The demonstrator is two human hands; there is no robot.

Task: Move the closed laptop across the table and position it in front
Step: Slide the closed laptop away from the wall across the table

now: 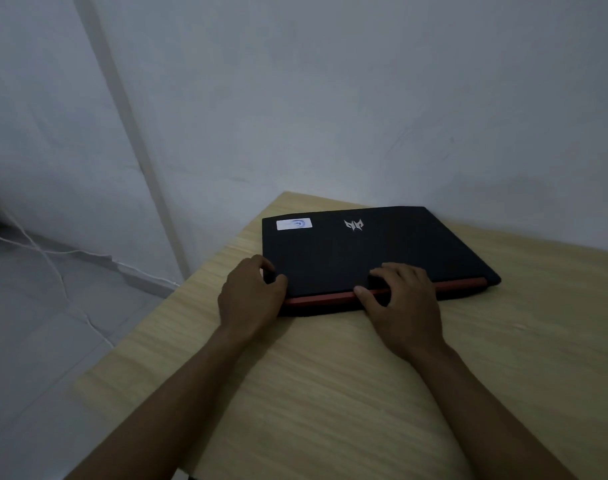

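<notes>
A closed black laptop (pixel 368 252) lies flat at the far end of the light wooden table (pixel 330 393), close to the wall. Its lid carries a silver logo and a white sticker, and a red strip runs along its near edge. My left hand (pixel 250 296) grips the laptop's near left corner, thumb on the lid. My right hand (pixel 401 306) holds the near edge towards the middle, fingers curled on the lid and thumb against the red strip.
A pale wall (pixel 364 98) rises right behind the laptop. The table's left edge (pixel 177 306) drops to a tiled floor, where a white cable (pixel 49 258) trails. Bare tabletop stretches between the laptop and me.
</notes>
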